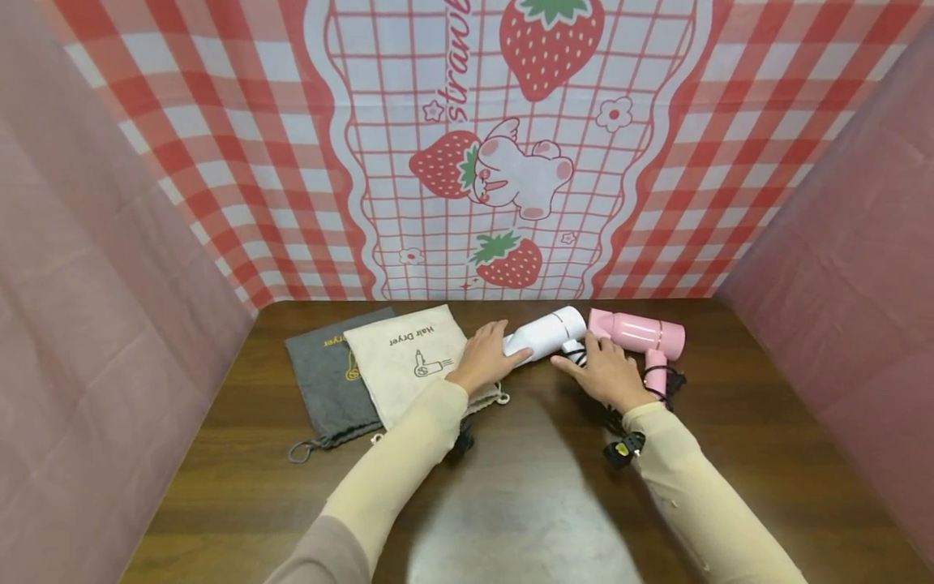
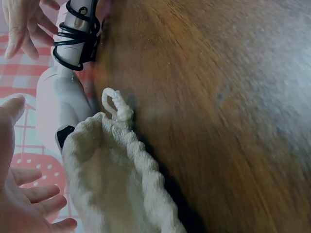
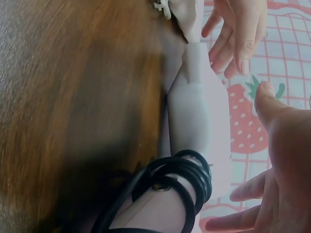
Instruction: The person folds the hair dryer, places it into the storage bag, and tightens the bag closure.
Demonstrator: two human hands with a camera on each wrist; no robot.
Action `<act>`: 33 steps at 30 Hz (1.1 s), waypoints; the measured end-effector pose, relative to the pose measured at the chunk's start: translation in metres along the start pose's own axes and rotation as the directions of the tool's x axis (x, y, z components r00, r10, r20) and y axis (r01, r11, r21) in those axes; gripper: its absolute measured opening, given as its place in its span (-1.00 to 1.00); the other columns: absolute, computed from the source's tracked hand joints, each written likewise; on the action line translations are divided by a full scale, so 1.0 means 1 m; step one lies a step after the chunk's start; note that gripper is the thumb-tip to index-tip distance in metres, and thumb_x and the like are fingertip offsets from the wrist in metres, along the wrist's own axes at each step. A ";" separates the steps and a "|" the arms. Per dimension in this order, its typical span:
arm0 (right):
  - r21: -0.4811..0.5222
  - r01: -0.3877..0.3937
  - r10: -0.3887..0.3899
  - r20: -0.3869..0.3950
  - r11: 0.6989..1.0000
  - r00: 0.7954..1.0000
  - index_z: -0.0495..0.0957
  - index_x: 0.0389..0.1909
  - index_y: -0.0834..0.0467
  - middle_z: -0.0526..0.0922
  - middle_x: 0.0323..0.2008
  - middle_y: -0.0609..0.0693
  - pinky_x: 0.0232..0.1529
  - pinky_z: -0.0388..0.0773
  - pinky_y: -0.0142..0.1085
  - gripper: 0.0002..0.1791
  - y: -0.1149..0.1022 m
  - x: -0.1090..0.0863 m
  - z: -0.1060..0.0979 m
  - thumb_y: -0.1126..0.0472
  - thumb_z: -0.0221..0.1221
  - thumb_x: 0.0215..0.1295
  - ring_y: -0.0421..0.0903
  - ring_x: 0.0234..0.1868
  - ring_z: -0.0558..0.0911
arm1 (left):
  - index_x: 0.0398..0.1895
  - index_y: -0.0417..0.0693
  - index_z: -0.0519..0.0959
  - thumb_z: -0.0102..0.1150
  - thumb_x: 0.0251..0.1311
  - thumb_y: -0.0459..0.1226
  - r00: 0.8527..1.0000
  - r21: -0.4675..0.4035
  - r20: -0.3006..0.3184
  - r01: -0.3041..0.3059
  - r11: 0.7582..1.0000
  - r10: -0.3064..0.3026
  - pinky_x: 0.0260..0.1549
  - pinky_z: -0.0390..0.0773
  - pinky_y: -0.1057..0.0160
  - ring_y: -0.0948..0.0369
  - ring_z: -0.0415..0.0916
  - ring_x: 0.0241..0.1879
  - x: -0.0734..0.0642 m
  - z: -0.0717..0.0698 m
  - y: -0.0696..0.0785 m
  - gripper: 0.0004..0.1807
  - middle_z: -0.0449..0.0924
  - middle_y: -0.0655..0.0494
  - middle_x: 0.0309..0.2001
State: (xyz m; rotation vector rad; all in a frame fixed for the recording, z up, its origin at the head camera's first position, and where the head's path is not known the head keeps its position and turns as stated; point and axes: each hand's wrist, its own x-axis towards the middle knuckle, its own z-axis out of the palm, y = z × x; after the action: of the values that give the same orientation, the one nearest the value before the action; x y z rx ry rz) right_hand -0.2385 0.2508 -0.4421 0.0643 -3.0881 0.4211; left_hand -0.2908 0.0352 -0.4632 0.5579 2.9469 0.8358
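Note:
A white hair dryer lies slanted on the table near the back, its handle wrapped in a black cord. My left hand is at its nozzle end, thumb and fingers spread apart in the left wrist view. Beside the handle, my right hand hovers with fingers extended, between this dryer and a pink hair dryer. Neither hand grips anything. Under my left wrist lies a cream drawstring pouch printed "Hair Dryer"; its gathered mouth fills the left wrist view's lower part.
A grey drawstring pouch lies partly beneath the cream one, at the left. Wooden tabletop stretches in front of the hands. Behind stands a red-and-white checked strawberry cloth, with pink cloth walls at the sides.

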 end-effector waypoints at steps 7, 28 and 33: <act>0.009 -0.048 0.047 0.040 0.999 0.998 0.17 0.33 0.37 0.37 0.21 0.47 0.00 0.40 0.32 0.05 0.007 0.000 0.002 -0.51 -0.09 0.24 0.47 0.19 0.40 | 0.46 -0.19 0.15 0.04 0.27 0.22 1.000 0.015 0.026 -0.005 1.000 0.004 0.35 0.29 0.01 -0.01 0.23 0.41 0.007 0.009 0.004 -0.11 0.27 -0.14 0.41; 0.004 -0.090 0.088 0.122 0.996 0.989 0.53 -0.27 0.36 0.60 -0.30 0.30 -0.44 0.47 -0.04 -0.28 0.021 0.002 0.012 -0.33 0.10 0.25 0.11 -0.41 0.56 | 0.47 -0.12 0.12 0.13 0.22 0.20 0.997 0.065 0.032 0.067 0.996 -0.069 0.23 0.37 -0.05 0.01 0.33 0.34 0.018 0.029 0.013 -0.09 0.36 -0.09 0.36; 0.009 -0.120 0.117 0.144 0.993 0.983 0.51 -0.26 0.34 0.62 -0.31 0.30 -0.42 0.47 0.00 -0.35 0.025 0.002 0.014 -0.27 0.14 0.26 0.13 -0.39 0.57 | 0.47 -0.10 0.13 0.12 0.23 0.19 0.998 0.052 0.024 0.065 0.997 -0.066 0.23 0.37 -0.04 -0.01 0.35 0.32 0.020 0.031 0.014 -0.11 0.37 -0.09 0.35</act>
State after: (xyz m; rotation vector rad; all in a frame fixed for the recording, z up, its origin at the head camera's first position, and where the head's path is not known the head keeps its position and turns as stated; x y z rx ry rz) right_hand -0.2414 0.2709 -0.4619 -0.0941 -3.2409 0.4675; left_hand -0.3005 0.0689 -0.4812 0.4676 2.9526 0.7433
